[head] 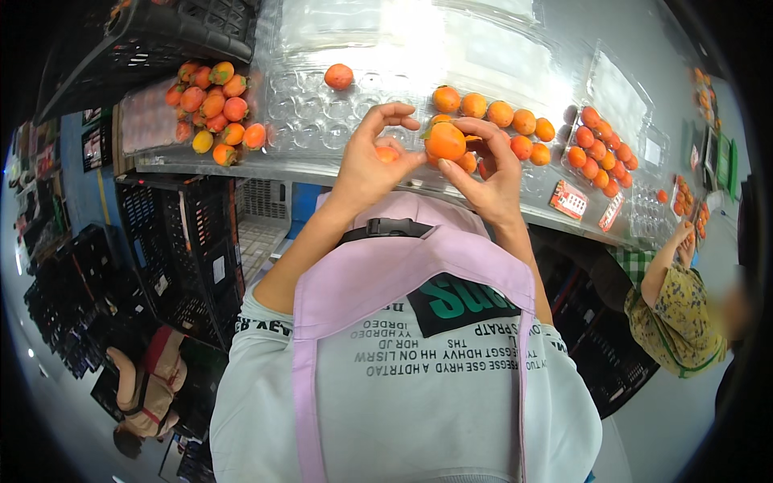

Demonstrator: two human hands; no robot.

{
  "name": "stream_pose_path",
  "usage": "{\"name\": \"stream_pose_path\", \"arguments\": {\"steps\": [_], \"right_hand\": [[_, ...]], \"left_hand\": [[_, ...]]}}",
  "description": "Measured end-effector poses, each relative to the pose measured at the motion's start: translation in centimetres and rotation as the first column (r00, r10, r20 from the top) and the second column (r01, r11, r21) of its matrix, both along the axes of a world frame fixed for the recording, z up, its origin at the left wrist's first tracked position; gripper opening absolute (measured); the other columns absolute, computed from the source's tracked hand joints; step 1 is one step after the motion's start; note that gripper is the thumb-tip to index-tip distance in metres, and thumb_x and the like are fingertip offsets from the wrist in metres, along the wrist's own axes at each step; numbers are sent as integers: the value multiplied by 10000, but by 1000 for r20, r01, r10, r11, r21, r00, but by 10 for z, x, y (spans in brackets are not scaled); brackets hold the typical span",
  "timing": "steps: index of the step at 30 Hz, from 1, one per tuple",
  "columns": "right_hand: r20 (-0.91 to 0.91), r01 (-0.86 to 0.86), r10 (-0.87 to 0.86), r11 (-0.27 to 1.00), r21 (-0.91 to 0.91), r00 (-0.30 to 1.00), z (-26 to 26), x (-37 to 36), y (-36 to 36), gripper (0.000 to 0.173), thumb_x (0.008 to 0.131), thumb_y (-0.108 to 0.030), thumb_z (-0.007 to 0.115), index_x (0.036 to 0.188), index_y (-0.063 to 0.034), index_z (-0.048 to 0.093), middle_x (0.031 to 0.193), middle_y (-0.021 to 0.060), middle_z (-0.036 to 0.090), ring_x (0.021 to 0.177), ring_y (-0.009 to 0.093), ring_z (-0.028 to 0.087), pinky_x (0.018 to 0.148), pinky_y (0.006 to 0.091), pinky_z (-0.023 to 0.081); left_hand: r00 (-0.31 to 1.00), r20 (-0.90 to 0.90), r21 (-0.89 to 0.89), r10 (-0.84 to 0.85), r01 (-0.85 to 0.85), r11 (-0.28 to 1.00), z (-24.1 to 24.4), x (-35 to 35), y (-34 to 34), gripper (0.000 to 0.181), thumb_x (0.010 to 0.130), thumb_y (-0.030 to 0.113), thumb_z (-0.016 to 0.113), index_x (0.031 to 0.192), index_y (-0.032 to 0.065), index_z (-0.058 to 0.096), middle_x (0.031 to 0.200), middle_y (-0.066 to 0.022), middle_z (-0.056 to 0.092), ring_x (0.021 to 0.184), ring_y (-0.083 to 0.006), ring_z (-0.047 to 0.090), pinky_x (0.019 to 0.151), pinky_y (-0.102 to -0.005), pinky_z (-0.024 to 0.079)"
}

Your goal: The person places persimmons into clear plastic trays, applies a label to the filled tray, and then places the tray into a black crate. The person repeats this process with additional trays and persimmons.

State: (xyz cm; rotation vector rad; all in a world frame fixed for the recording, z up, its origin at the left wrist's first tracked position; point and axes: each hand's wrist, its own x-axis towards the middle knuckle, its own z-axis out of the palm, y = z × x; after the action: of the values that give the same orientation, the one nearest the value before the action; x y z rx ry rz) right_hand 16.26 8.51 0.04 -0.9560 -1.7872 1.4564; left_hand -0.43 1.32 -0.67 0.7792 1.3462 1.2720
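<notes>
My right hand [492, 163] holds an orange persimmon [445, 141] with a green calyx between thumb and fingers. Close by on the left, my left hand [380, 151] has its index finger and thumb spread apart, the thumb tip near that persimmon. Another persimmon [387, 154] shows in the hollow of the left hand; whether it is gripped or lies behind is unclear. Beneath the hands is a clear plastic tray [296, 130] with round cups, with one reddish persimmon [339, 76] in its upper part. Rows of persimmons [500, 113] sit behind and beside my right hand, partly hidden by it.
A heap of persimmons [211, 105] lies at the left, below a black crate [151, 72]. Farther right are a filled tray [598, 151] and printed cards [567, 200]. Black crates [181, 253] stand left of me. One person [676, 314] works at the right, another [151, 386] is lower left.
</notes>
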Motion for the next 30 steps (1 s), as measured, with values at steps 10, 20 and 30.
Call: {"name": "stream_pose_path", "arguments": {"steps": [10, 20, 30], "right_hand": [[282, 354, -339, 935, 0, 897, -16, 94, 16, 409, 728, -109, 722, 1079, 12, 550, 996, 69, 605, 798, 121, 566, 753, 261, 469], [662, -12, -273, 920, 391, 698, -22, 109, 4, 334, 694, -154, 727, 957, 4, 594, 813, 107, 571, 717, 216, 547, 669, 334, 461], [681, -15, -257, 931, 366, 685, -23, 108, 2, 322, 727, -143, 708, 1013, -32, 608, 888, 108, 587, 784, 244, 565, 705, 352, 467]], "left_hand": [[747, 658, -155, 100, 4, 988, -18, -13, -2, 464, 816, 77, 555, 1246, -32, 418, 1159, -157, 500, 1056, -242, 528, 891, -340, 447], [894, 448, -187, 18, 74, 980, -13, -3, 1, 487, 823, 40, 607, 1264, -23, 411, 1168, -155, 546, 1008, -201, 571, 773, -269, 477], [959, 280, -137, -34, 75, 988, 2, 4, 2, 503, 727, 53, 723, 1176, 5, 501, 1092, -73, 552, 1022, -151, 547, 875, -263, 456]]}}
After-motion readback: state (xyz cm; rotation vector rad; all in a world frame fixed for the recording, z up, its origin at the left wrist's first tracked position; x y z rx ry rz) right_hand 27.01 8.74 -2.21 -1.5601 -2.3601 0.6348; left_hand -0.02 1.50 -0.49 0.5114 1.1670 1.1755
